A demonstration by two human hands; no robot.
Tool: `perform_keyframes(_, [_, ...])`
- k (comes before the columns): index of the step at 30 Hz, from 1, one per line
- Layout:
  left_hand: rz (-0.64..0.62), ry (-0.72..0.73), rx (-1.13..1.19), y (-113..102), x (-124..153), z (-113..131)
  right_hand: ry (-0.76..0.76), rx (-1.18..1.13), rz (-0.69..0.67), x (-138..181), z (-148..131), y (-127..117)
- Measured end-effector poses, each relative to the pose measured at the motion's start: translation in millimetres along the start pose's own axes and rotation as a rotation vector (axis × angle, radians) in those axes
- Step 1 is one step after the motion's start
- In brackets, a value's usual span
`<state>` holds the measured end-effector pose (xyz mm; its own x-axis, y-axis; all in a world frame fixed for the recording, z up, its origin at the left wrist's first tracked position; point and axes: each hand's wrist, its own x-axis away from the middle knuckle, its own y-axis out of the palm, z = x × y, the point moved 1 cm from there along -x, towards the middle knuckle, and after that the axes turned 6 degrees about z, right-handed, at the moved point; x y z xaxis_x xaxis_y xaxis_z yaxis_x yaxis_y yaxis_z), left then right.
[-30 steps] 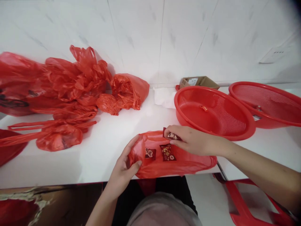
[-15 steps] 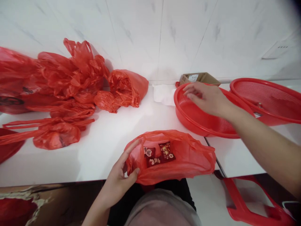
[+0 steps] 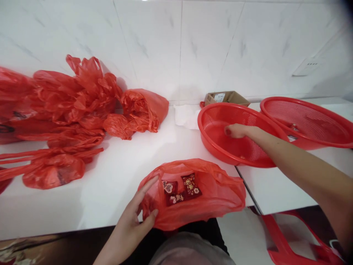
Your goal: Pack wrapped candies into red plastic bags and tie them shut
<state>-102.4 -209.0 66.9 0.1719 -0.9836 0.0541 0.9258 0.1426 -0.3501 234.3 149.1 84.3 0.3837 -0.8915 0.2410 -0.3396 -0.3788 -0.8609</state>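
A red plastic bag lies open at the white table's front edge. Three small dark red packets show inside it. My left hand pinches the bag's left rim between thumb and fingers. My right hand reaches into the nearer red mesh basket, palm down. Its fingers are curled together on a small red item on the basket's floor.
A heap of crumpled red bags covers the table's left side. A second red basket stands at the right, with a cardboard box and white paper by the tiled wall. A red stool stands below right.
My right hand let a packet go into the bag, moved up to the right, and went down into the nearer basket. My left hand stayed on the bag's rim.
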Motion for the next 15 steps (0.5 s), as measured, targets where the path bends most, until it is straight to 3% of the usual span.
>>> perform_keyframes(4, [0.028,0.004,0.018,-0.3,-4.2,4.7,-0.094,-0.301,-0.181,22.9,-35.8,-8.1])
perform_keyframes(9, [0.097,-0.05,0.089,-0.1,-5.9,6.3,-0.261,-0.757,-0.246,84.8,-107.1,-10.0])
perform_keyframes(13, [0.147,-0.124,0.238,1.5,-4.2,6.7,-0.356,-0.703,-0.346,128.9,-154.3,15.6])
perform_keyframes(15, [0.161,-0.153,0.295,0.9,-2.4,4.9,-0.453,-0.583,-0.29,143.7,-169.8,31.7])
